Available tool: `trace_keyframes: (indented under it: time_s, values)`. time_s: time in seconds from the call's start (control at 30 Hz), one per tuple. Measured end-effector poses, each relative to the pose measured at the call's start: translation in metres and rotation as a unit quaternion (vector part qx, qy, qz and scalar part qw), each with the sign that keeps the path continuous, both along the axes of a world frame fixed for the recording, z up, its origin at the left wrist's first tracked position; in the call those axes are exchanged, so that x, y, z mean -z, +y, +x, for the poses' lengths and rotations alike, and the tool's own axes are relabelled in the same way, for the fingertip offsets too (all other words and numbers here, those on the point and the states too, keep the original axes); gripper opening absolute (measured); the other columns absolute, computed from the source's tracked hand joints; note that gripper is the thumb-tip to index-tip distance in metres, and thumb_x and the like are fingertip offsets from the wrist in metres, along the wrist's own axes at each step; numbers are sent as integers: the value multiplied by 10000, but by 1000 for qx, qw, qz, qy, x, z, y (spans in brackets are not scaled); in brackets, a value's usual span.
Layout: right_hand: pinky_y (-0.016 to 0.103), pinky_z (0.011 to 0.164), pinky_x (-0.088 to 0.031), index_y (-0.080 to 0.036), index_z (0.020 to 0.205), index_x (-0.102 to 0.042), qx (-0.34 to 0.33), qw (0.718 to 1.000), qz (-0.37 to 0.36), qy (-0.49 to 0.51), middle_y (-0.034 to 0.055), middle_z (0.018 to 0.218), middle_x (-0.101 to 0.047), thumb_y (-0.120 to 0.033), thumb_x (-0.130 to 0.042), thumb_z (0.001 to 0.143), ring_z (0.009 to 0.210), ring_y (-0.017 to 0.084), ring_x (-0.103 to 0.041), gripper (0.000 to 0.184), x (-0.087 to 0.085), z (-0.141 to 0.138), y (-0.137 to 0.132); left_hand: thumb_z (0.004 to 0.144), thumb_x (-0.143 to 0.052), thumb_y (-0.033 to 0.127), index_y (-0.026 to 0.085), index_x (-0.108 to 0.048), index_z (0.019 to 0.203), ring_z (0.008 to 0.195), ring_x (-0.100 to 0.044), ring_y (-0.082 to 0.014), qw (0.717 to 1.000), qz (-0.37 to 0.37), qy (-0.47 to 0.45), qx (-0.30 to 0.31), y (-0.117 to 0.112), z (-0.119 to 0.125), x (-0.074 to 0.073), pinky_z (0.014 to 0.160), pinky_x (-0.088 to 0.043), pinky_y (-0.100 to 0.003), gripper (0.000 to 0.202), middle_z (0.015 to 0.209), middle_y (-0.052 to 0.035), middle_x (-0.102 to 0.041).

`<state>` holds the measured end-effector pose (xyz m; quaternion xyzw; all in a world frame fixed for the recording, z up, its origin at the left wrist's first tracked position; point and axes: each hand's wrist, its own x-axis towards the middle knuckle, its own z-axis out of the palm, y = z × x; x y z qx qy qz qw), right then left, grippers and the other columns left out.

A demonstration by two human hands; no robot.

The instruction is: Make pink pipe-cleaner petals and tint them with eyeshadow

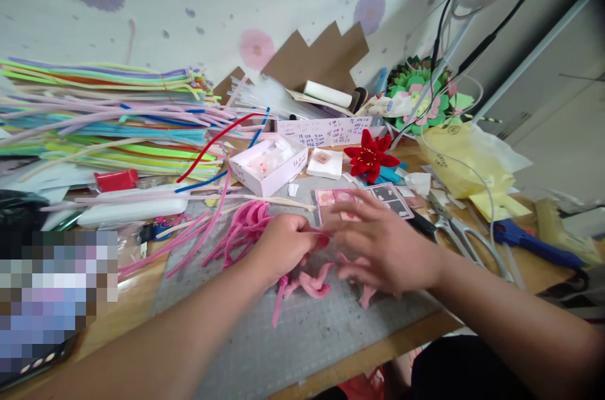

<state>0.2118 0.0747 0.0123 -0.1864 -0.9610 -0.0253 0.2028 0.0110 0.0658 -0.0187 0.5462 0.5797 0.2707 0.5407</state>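
Note:
Over the grey cutting mat (227, 349), my left hand (286, 242) is closed in a pinch on a pink pipe cleaner (320, 240), whose tip shows at the fingertips. Just to its right hovers my right hand (387, 245), its fingers spread and a little blurred by motion. I make out nothing held in it. Curled pink pipe cleaner pieces (316, 285) lie on the mat below the hands, and another pink piece (366, 293) is partly hidden under my right hand. Left of my left hand sits a heap of bent pink pipe cleaners (248, 220).
Bundles of coloured pipe cleaners (118, 110) are stacked at the back left. A small white box (269, 167), a red flower (371, 155) and a printed card (392, 198) stand or lie behind my hands. To the right are scissors (456, 233) and a blue-handled tool (539, 245).

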Motion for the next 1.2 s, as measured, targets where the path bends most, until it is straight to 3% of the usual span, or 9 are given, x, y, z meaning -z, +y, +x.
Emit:
trace_keyframes:
  time_s: [0.1,0.23,0.4,0.57,0.67,0.8,0.97,1.2]
  values:
    - [463,946,-386,-175,1011,-579,93,994,-28,56,105,1100,-639,-434,-529,882,1132,275,-484,294,6,22,23,665,-611,290,190,-456,511,371,-397,-83,1000,9,0,8,-1,-1,1,403,-260,-217,240,405,40,-509]
    - [454,877,-420,-165,967,-599,163,984,-64,3,147,1062,-617,-407,-493,900,1071,282,-520,273,24,45,45,669,-587,284,192,-437,491,373,-382,-83,1000,18,5,11,0,-3,2,406,-241,-216,250,394,40,-504]
    - [432,851,-419,-158,976,-610,145,986,-87,-17,127,993,-618,-422,-515,889,970,255,-540,293,35,39,52,663,-575,270,191,-454,499,380,-389,-88,1000,13,0,16,1,-3,4,412,-239,-220,218,407,36,-516]
    - [457,851,-415,-147,1010,-616,139,989,-59,0,137,1028,-628,-419,-535,877,1000,273,-536,313,26,27,46,672,-568,269,187,-459,507,364,-359,-76,1000,6,-18,-3,2,-4,5,414,-216,-219,214,413,33,-522]
    - [497,932,-375,-168,1005,-595,65,997,-8,51,113,1098,-644,-428,-529,881,1094,281,-509,296,13,18,25,658,-586,272,187,-452,492,382,-380,-81,998,-6,-58,-20,3,-2,3,421,-229,-222,230,393,43,-481]
    - [534,1072,-246,-192,916,-595,-15,997,67,40,56,1179,-645,-418,-525,891,1187,279,-469,238,3,1,-5,601,-555,195,175,-491,499,392,-381,-72,989,-32,-133,-50,4,0,-1,442,-273,-226,122,419,57,-461]
    - [532,1106,-216,-178,954,-618,-33,995,89,10,42,1270,-597,-397,-523,897,1205,281,-462,245,11,-7,-14,541,-495,141,182,-439,418,332,-305,-60,983,-44,-172,-51,6,-3,-4,458,-292,-238,142,319,71,-365]
    - [553,1096,-222,-183,878,-617,-4,994,99,37,36,1250,-613,-404,-514,900,1199,284,-469,245,9,-6,-13,528,-521,167,190,-429,383,345,-326,-73,978,-50,-200,-38,6,-5,-9,522,-373,-250,173,288,63,-344]
